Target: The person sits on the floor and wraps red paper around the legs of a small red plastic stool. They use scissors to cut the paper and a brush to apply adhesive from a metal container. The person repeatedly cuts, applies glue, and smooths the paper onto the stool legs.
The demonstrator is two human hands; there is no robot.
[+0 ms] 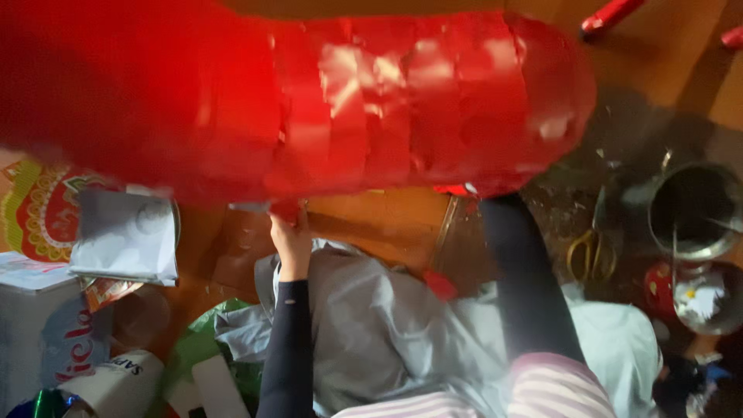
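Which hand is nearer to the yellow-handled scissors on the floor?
Right. The right hand is hidden behind the red foil shape, but its arm rises just left of the scissors. The left hand grips the shape's lower edge, farther left.

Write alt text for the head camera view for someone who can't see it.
A large shiny red paper-covered form fills the top of the view, with the left hand touching its lower edge. The right arm reaches behind it, hand hidden. Scissors and a metal pot lie right.
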